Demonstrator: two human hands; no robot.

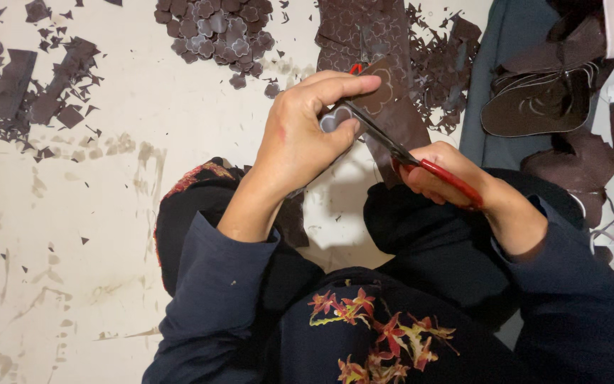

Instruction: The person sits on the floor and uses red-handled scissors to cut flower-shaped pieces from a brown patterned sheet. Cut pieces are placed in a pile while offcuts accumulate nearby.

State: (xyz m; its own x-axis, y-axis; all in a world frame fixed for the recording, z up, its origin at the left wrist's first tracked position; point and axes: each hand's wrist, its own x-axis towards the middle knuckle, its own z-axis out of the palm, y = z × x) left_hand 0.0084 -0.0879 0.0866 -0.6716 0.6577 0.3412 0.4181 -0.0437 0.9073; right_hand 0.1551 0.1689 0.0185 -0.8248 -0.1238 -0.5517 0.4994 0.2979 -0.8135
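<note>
- My left hand [300, 139] pinched a dark brown sheet [392, 114] between thumb and fingers, holding it up over the floor [108, 235] in front of my lap.
- My right hand [438, 174] was closed around the red handles of the scissors [406, 153]; the blades ran up and left across the sheet, toward my left thumb.
- A flower outline showed on the sheet just above the blades.
- A pile of cut brown flowers [218, 32] lay near the far edge of the floor, beyond my left hand.
- Just to its right lay a stack [360, 32] of marked brown sheets, with scraps [438, 71] scattered beside it.
- More strips and offcuts [37, 92] were strewn toward the far left corner.
- On a grey cloth [492, 85] at the right edge sat larger brown pieces [541, 107] with curved cut-outs.
- My knees were folded under dark clothing, and both sleeves were dark blue.
</note>
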